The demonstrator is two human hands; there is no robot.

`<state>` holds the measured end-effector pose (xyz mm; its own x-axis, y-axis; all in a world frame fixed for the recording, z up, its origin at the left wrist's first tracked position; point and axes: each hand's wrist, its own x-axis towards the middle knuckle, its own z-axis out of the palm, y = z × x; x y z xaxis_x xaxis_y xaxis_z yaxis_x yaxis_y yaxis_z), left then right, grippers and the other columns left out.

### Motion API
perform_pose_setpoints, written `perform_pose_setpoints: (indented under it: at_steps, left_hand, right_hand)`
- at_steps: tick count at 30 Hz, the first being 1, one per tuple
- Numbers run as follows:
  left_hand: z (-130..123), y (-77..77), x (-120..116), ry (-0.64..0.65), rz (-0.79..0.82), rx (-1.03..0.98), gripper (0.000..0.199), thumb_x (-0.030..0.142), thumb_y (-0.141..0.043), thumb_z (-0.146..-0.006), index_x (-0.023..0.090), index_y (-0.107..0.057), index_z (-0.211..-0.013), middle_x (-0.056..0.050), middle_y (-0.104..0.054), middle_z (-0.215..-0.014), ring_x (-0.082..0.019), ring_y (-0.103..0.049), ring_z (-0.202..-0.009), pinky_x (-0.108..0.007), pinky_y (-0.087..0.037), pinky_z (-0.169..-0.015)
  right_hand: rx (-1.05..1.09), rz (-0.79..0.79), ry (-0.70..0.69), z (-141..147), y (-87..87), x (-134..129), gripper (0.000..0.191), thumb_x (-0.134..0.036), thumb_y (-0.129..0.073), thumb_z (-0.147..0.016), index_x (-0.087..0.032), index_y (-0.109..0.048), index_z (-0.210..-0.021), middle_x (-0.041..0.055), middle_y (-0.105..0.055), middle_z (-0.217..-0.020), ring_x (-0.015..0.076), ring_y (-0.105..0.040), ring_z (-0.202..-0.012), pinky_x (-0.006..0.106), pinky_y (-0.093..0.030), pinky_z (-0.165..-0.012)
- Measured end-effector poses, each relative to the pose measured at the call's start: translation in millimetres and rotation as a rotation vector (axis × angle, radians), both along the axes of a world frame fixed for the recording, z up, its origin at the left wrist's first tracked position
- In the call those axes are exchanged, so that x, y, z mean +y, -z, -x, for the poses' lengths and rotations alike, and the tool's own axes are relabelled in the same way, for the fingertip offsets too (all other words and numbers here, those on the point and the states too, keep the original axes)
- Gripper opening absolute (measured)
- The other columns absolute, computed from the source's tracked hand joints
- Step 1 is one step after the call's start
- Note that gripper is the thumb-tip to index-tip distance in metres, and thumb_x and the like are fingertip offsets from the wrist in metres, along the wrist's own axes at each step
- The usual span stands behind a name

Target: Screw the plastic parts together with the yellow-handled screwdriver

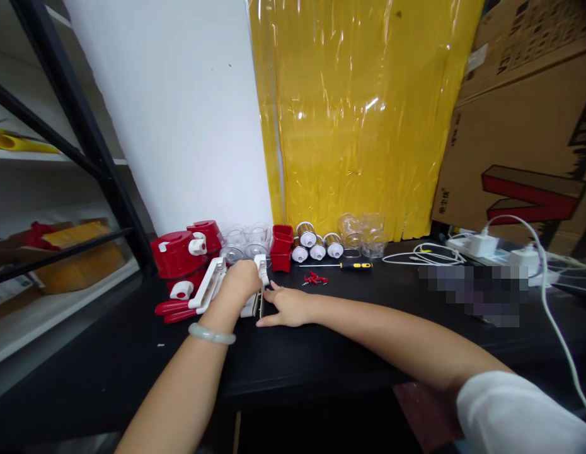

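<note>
My left hand point(239, 280), with a pale bangle at its wrist, is curled closed at a group of white plastic parts point(248, 308). Its fingertips are hidden behind the back of the hand, so what they grip is unclear. My right hand point(289, 306) has thumb and fingers apart, with its fingertips at the right side of the same white parts. Close by on the left lie white handle frames point(208, 285) with red grips point(174, 309). Several small red pieces point(314, 278) lie beyond my right hand.
Red housings point(174, 255) stand at the left on the black table point(283, 359). Along the back are clear plastic cups point(246, 239), red containers point(280, 247), several grater drums point(316, 246) and a screwdriver point(356, 266). White cables point(420, 255), chargers point(482, 243) and a large carton point(515, 139) occupy the right.
</note>
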<state>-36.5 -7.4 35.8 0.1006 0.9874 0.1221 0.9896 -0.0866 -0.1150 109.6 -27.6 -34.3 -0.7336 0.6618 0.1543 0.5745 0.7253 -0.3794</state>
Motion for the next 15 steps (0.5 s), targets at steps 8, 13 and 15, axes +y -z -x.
perform_pose_setpoints:
  at_steps: [8,13,15]
  left_hand:
    - [-3,-8.0,-5,-0.060,-0.009,0.020,0.041,0.026,-0.054,-0.086,0.004,-0.073,-0.114,-0.025,-0.073,-0.114,-0.033,-0.070,-0.108,-0.034,-0.054,-0.088]
    - [-7,-13.1,-12,-0.068,0.004,0.026,0.041,0.027,-0.054,-0.087,0.004,-0.073,-0.115,-0.025,-0.072,-0.117,-0.031,-0.070,-0.110,-0.032,-0.053,-0.089]
    - [-7,-13.6,-13,-0.069,0.018,0.026,0.040,0.026,-0.054,-0.087,0.004,-0.073,-0.115,-0.025,-0.073,-0.115,-0.032,-0.070,-0.111,-0.032,-0.054,-0.089]
  right_hand:
    - [-0.053,-0.059,0.018,6,-6.4,3,0.075,-0.057,-0.070,-0.084,-0.006,-0.056,-0.137,0.0243,-0.053,-0.146,0.0409,-0.029,-0.150,0.055,-0.038,-0.116]
    - [-0.021,-0.083,0.039,10,-8.3,3,0.074,-0.059,-0.070,-0.083,-0.010,-0.058,-0.137,0.0215,-0.056,-0.145,0.0403,-0.034,-0.148,0.060,-0.038,-0.115]
    - [-0.020,-0.089,0.056,11,-7.9,3,0.075,-0.059,-0.071,-0.082,-0.011,-0.058,-0.138,0.0207,-0.056,-0.145,0.0406,-0.034,-0.148,0.060,-0.037,-0.115]
